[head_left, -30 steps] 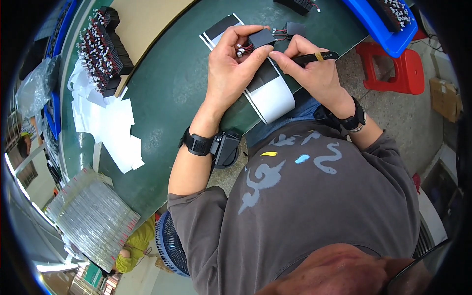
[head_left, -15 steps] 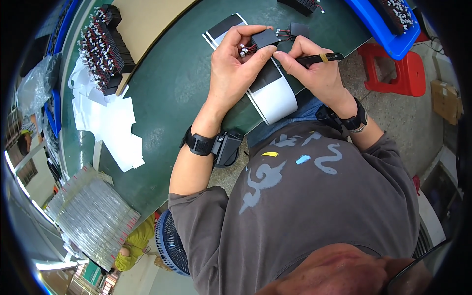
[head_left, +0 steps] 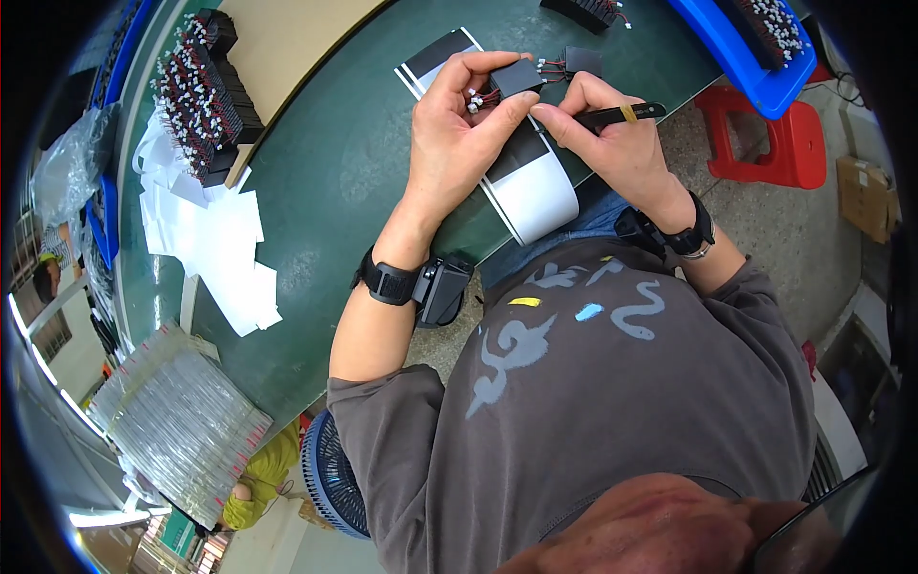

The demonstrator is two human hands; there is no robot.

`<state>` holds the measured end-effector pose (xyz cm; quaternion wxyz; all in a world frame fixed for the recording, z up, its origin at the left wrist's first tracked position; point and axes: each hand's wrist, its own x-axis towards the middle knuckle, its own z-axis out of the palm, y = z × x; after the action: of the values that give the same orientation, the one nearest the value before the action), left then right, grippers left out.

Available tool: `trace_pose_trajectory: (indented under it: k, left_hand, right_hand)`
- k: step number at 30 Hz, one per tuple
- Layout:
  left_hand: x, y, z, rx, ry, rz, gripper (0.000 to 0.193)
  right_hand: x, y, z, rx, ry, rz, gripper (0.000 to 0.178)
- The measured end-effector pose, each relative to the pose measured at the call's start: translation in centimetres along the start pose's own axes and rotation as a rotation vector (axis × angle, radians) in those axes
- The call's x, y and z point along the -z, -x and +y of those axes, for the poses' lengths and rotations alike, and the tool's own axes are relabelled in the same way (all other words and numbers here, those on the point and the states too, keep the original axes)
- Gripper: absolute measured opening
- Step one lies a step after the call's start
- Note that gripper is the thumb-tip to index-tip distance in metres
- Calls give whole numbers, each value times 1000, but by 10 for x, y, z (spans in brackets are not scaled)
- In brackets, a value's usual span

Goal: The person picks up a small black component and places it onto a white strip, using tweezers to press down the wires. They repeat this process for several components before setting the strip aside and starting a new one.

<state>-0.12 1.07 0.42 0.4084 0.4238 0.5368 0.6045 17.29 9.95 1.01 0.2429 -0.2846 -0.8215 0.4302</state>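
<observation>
My left hand [head_left: 457, 134] is closed round a black rectangular pack [head_left: 516, 80] with thin red and black wires and white plugs, held between thumb and fingers. In my right hand [head_left: 617, 134] is a pair of black tweezers [head_left: 622, 116] with a yellowish band; the tips are hard to make out near the left thumb. Another black pack [head_left: 582, 62] lies just beyond the hands, its wires toward the held one. Beneath my hands a sheet strip [head_left: 535, 196], black and white, runs over the table edge.
Several wired packs [head_left: 215, 105] stand in a bunch at the far left, beside loose white sheets [head_left: 215, 239]. More packs [head_left: 583, 11] sit at the back. A blue tray [head_left: 784, 91] juts out at the right, above a red stool [head_left: 765, 143]. A fan [head_left: 335, 474] stands below the table.
Almost nothing differs. Both hands stay in place with the pack and the tweezers, apart from a very slight shift.
</observation>
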Motion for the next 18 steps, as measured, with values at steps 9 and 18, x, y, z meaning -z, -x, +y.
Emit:
trace_pose_trajectory:
  k: [9,18]
  left_hand:
    - [1,0,2,39,22,-14,36]
    - [-1,1,1,-11,-7,-23,37]
  right_hand:
    - [3,2,6,26,-159,-38,22]
    - [9,10,-2,552,-404,54,23]
